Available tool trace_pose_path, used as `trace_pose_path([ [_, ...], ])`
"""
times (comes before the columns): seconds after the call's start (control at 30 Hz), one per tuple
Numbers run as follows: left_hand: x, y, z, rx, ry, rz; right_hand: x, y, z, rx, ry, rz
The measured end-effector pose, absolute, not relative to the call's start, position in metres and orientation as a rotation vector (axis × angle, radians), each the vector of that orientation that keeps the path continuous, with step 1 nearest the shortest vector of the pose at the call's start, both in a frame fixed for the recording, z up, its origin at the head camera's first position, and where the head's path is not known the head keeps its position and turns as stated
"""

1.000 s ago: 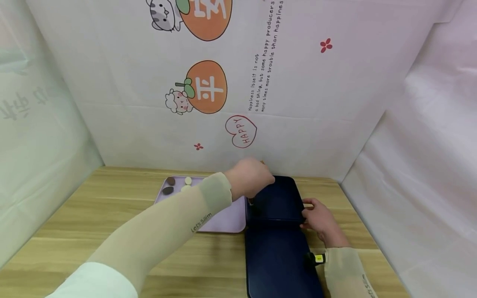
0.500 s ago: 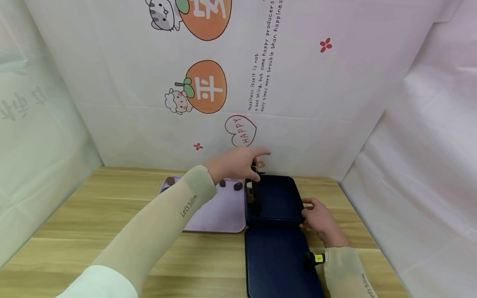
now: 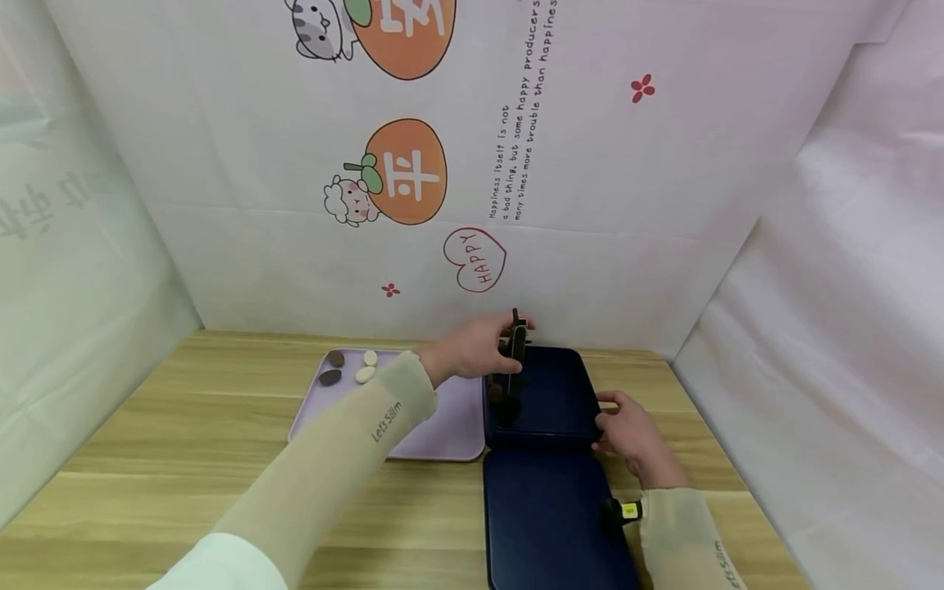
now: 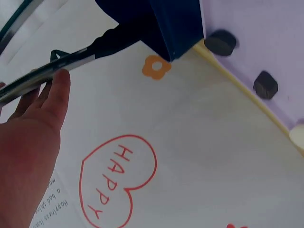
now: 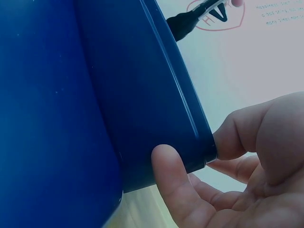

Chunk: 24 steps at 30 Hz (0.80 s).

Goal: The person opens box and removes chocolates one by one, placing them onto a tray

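My left hand (image 3: 483, 344) grips a pair of tongs (image 4: 71, 61) with metal arms and black tips. The tongs (image 3: 518, 344) slant down into the left side of a dark blue box (image 3: 553, 393). Beside the tips a small brown piece (image 3: 496, 392) shows inside the box; whether the tips hold it I cannot tell. My right hand (image 3: 630, 430) pinches the box's near right corner, one finger (image 5: 168, 164) pressed on the outer wall. Dark stone-like pieces (image 4: 266, 85) and white ones (image 3: 365, 374) lie on a lilac tray (image 3: 450, 442) at the box's left.
A flat dark blue panel (image 3: 556, 516) lies along the box's near side on the wooden table (image 3: 184, 410). Behind the table rises a printed white cloth backdrop (image 3: 590, 246), close to the box's far edge. White cloth also hangs at both sides.
My left hand rose leftward with its index finger stretched out, then came down with its fingers back on the tongs. My right hand keeps its place on the box.
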<state>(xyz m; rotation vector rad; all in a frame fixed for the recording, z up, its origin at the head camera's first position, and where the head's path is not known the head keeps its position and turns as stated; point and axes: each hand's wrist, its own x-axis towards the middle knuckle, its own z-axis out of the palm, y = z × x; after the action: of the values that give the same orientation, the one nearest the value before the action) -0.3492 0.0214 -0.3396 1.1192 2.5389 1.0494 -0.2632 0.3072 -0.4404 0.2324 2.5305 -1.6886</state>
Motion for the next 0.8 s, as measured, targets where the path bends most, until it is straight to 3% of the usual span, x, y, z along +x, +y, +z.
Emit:
trace_pose_path([
  [0.8, -0.341, 0.044, -0.339, 1.082, 2.681, 0.812, -0.265, 0.307, -0.442, 0.244, 2.528, -1.701],
])
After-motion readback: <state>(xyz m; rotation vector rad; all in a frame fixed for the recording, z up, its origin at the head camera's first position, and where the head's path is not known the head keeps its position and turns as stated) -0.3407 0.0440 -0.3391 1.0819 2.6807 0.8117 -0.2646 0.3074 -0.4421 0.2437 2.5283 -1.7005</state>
